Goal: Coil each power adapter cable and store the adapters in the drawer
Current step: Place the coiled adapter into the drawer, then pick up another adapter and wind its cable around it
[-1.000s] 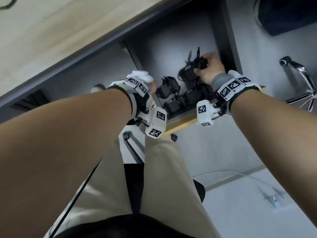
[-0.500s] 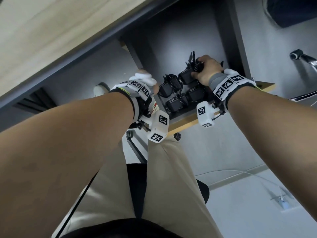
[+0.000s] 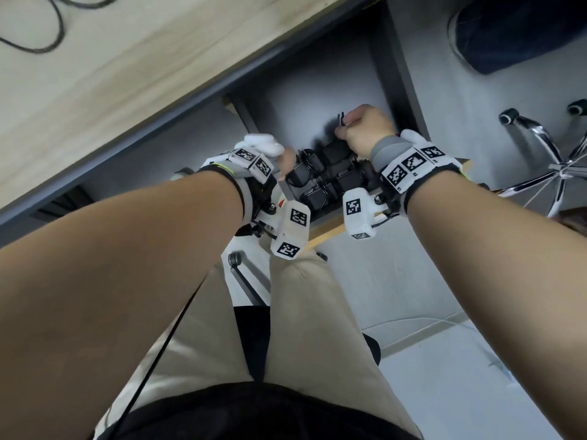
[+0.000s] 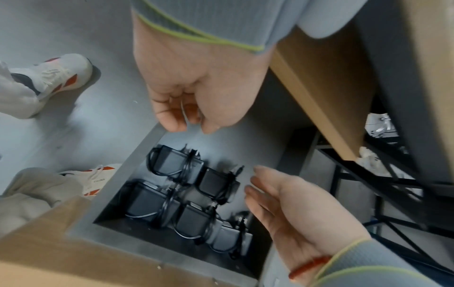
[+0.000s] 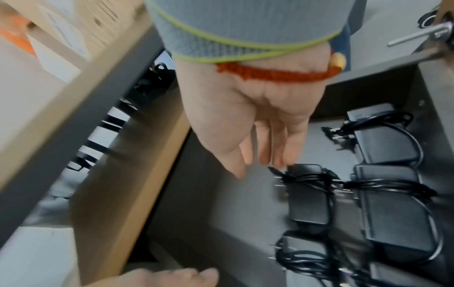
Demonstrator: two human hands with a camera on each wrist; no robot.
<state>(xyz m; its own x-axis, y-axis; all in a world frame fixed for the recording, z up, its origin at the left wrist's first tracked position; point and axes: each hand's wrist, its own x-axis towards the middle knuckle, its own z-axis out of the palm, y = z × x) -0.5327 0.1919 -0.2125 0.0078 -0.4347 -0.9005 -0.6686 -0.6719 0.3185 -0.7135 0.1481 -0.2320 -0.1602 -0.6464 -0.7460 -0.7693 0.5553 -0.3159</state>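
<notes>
Nearest in the head view are 2 bare arms & tan pants. The left hand (image 4: 196,93) hangs over the drawer's (image 3: 317,90) left edge w/ fingers loosely curled, holding nothing. The right hand (image 5: 248,124) is inside the drawer, fingers out straight, tips just beside the back power adapter (image 5: 309,194); it grips nothing. About 5 black adapters w/ coiled cables sit packed together at the drawer's front. Past them the drawer floor is bare gray. Above is the wood tabletop (image 3: 127,58).
</notes>
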